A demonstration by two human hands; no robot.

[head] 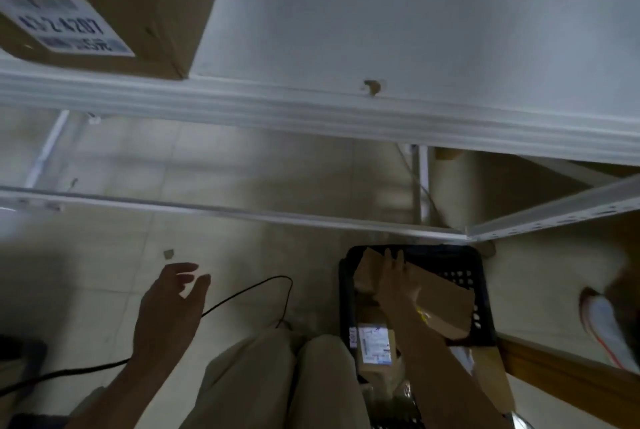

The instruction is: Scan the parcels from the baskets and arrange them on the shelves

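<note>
A dark plastic basket [481, 276] stands on the floor at the lower right with several brown cardboard parcels in it. My right hand [394, 281] reaches down into the basket and lies on a brown parcel [369, 276] at its far left; whether the fingers grip it is not clear. Another parcel with a white label [375, 345] lies nearer to me in the basket. My left hand [173, 304] hovers over the floor with relaxed, spread fingers and holds nothing. A large cardboard box with a white label [114, 2] sits on the white shelf [311, 106] at the upper left.
A white metal rail [242, 212] of the shelf frame crosses the view above the basket. A black cable [249, 290] loops over the tiled floor beside my left hand. A white shoe [606, 328] shows at the right edge. My legs fill the bottom middle.
</note>
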